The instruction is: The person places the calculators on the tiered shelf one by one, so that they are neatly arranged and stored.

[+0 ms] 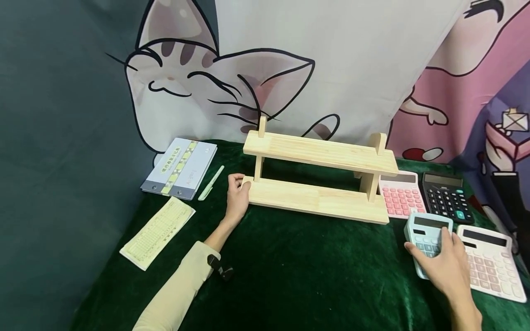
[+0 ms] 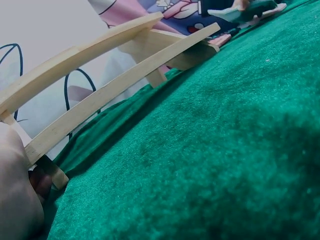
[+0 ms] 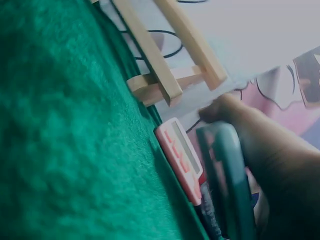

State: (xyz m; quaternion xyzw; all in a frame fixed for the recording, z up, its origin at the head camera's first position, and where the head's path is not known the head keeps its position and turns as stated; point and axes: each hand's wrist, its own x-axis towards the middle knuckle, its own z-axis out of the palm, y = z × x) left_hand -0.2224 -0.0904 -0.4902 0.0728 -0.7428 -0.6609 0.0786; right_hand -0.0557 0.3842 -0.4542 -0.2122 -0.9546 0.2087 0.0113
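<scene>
A two-tier wooden desk shelf stands on the green cloth. My left hand grips the left end of its lower board, thumb on top and fingers curled at the edge; in the left wrist view that hand shows at the board's near end. On the right, my right hand holds a light blue calculator, with the thumb along its left side and fingers over its right part. The right wrist view shows this calculator edge-on, tilted up off the cloth.
Behind the blue calculator lie a pink calculator and a black calculator; a white calculator is at its right. Left of the shelf are a grey notebook, a pale green pen and a printed paper pad. A cat-print curtain hangs behind.
</scene>
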